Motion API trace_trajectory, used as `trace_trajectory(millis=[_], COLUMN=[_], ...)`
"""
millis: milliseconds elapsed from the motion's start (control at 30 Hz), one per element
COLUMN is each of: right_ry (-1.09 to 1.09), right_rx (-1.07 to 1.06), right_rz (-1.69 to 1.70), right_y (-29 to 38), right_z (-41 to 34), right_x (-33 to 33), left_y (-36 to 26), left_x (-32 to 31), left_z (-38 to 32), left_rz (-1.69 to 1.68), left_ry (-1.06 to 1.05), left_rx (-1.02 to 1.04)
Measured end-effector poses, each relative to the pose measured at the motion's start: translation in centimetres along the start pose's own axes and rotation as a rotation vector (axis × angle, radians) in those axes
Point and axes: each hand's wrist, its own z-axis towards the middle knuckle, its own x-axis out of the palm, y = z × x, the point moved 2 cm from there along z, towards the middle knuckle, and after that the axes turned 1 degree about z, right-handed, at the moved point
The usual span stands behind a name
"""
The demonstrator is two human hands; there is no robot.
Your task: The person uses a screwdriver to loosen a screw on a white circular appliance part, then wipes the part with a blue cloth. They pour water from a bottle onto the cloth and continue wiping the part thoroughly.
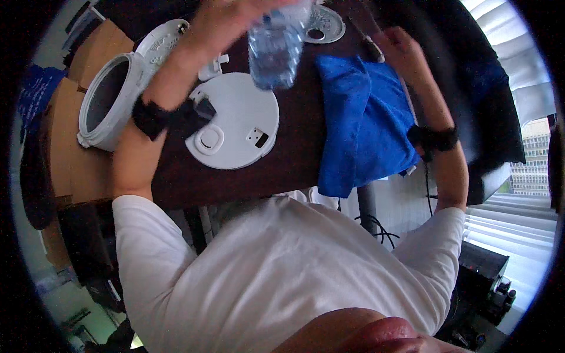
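Note:
At the top edge, my left hand [234,11] grips a clear ribbed plastic bottle [276,53] by its upper part. Motion blurs both, and the bottle's top is partly cut off by the frame. Below the bottle lies a round white plastic cover [238,119] with a ring-shaped button and a small dark slot. My right hand [399,46] has curled fingers and is just beyond a folded blue cloth [364,123]. A thin tool with a pale end [374,48] lies beside that hand; whether the fingers hold anything is unclear.
A round white housing [106,101] leans by a cardboard box [64,141] at the left. Behind stand white plastic parts [161,42], a small white piece [214,67] and a round part with a hole [329,26]. The cloth overhangs the dark table's [295,154] front edge.

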Motion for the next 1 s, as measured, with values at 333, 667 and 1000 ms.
trace_trajectory(millis=[333, 667, 1000], right_ry=[0.316, 0.487, 0.603], right_rx=[0.097, 0.103, 0.215], right_rz=[-0.264, -0.224, -0.037], right_y=[21.4, 17.6, 14.5], right_z=[-0.1, 0.4, 0.6], right_x=[-6.3, -4.3, -3.8], left_y=[-1.0, -2.0, 1.4], left_x=[7.2, 7.0, 6.3], left_z=[-4.8, -5.2, -3.2], left_rz=[0.417, 0.645, 0.307], left_ry=[0.120, 0.125, 0.344], left_rx=[0.102, -0.125, -0.355])
